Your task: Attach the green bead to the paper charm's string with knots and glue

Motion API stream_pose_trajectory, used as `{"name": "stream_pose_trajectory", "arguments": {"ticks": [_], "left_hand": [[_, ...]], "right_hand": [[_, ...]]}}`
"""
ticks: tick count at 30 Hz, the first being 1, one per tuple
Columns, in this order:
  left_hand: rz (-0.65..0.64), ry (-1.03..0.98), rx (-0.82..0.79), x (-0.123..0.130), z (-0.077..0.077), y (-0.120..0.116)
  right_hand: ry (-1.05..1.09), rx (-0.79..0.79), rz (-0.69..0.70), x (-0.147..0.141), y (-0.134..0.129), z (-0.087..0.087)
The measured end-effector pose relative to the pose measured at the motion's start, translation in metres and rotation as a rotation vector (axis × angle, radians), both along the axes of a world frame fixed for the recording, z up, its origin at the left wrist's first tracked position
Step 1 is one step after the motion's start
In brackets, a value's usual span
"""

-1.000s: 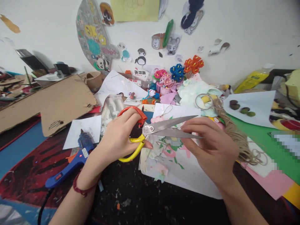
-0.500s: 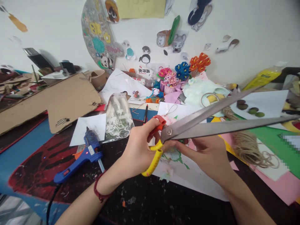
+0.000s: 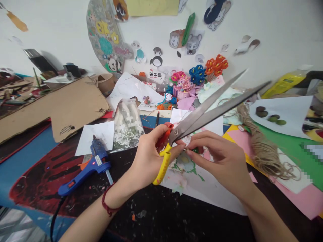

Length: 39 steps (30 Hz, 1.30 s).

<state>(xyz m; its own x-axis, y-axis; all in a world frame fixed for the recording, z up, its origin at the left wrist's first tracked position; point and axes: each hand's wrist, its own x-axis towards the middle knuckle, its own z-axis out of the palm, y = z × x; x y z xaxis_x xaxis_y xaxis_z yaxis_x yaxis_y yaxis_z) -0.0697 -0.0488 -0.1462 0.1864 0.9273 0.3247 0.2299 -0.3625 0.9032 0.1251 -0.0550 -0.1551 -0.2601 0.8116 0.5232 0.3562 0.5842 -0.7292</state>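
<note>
My left hand (image 3: 150, 158) is closed around the handles of a large pair of scissors (image 3: 193, 122), one handle wrapped in yellow and the other in red. The blades point up and to the right, slightly apart. Close to the left fingertips, my right hand (image 3: 219, 159) pinches a small piece, its kind too small to make out; something dark green shows partly behind these fingers. Beneath both hands lies white paper (image 3: 214, 195) with green and pink cut-out scraps on it.
A blue glue gun (image 3: 98, 158) lies at left beside a clear bag of white loops (image 3: 128, 127). Brown cardboard (image 3: 75, 104) is behind it. A twine bundle (image 3: 267, 158) rests on coloured paper at right. Pipe-cleaner flowers (image 3: 196, 75) stand near the wall.
The scissor blades have swung upward and drawn closer together. My right hand's fingers have come up into clearer view, pinching beside the left fingertips.
</note>
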Motion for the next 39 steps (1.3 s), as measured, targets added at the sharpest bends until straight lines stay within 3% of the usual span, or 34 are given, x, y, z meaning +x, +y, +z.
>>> {"name": "stream_pose_trajectory", "arguments": {"ticks": [8,13,22,27,33,39], "left_hand": [[-0.056,-0.015,-0.025,-0.002,0.000,-0.001],[-0.015,0.046,0.063,0.001,0.001,-0.001],[-0.002,-0.060,-0.026,-0.002,-0.003,-0.001],[-0.034,-0.114,-0.014,-0.001,-0.003,-0.002],[-0.040,-0.015,0.020,-0.011,0.004,0.000],[-0.001,0.346,0.249,-0.028,0.014,0.010]], "right_hand": [[-0.024,-0.001,-0.005,0.001,0.000,0.001],[-0.123,0.073,-0.079,0.001,0.000,0.001],[-0.058,-0.012,0.015,-0.001,0.001,-0.002],[-0.025,0.054,-0.028,-0.003,0.000,0.000],[0.031,0.111,-0.044,0.000,0.000,0.001],[0.053,0.234,-0.140,0.005,-0.004,0.005]]}}
